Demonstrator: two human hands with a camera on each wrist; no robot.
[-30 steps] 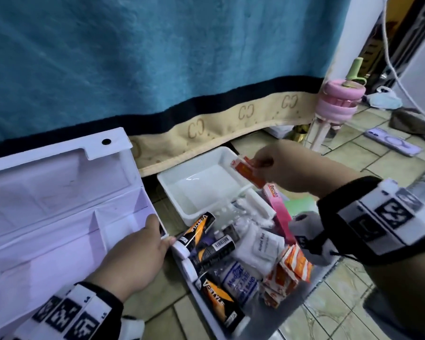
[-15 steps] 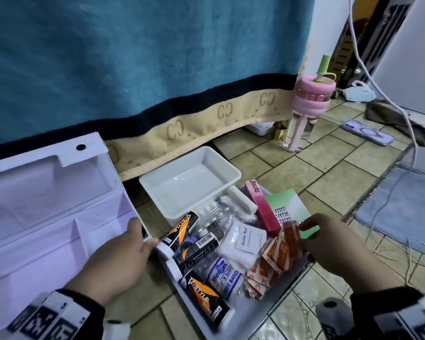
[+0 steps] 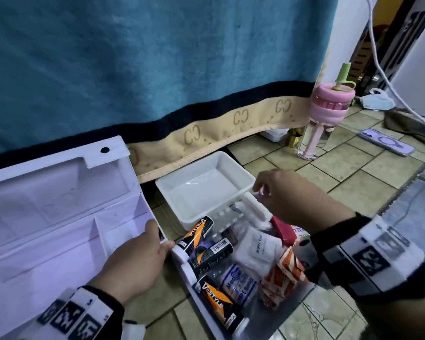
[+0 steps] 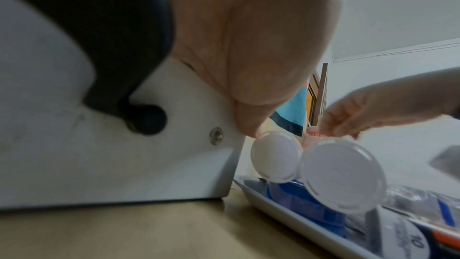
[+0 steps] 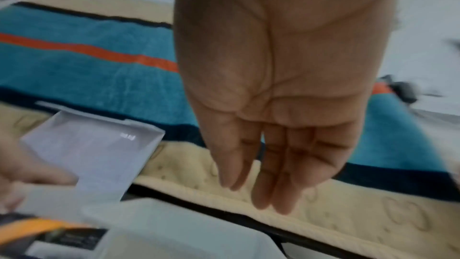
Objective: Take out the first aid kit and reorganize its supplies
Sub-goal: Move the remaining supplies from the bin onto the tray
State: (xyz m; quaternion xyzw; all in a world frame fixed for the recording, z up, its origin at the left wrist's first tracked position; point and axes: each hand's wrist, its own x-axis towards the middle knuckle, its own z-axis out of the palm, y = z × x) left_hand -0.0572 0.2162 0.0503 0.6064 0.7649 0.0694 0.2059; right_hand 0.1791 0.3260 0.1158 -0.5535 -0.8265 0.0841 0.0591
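The white first aid box [image 3: 59, 217] lies open on the floor at the left. My left hand [image 3: 142, 251] grips its right wall, thumb inside; the left wrist view shows that hand [image 4: 248, 66] pressed on the box corner [image 4: 124, 155]. Supplies lie heaped on a flat grey tray [image 3: 275, 322]: black-and-orange tubes [image 3: 199, 231], a crepe bandage [image 3: 238, 285], an alcohol pad [image 3: 260, 246] and orange plaster packets [image 3: 285, 273]. My right hand [image 3: 268, 187] hovers over the near right corner of an empty white tub [image 3: 201, 192]. In the right wrist view its fingers [image 5: 268, 184] are straight and hold nothing.
A teal blanket [image 3: 157, 57] hangs behind everything. A pink water bottle [image 3: 322, 123] stands on the tiles at the right, with a phone [image 3: 388, 143] and a face mask [image 3: 378, 101] beyond it. A white cable [image 3: 390, 94] runs down the right side.
A second ago my right hand held an orange packet by the tub. It then dropped to the plaster pile and has now come back up over the tub corner, empty. My left hand stayed put.
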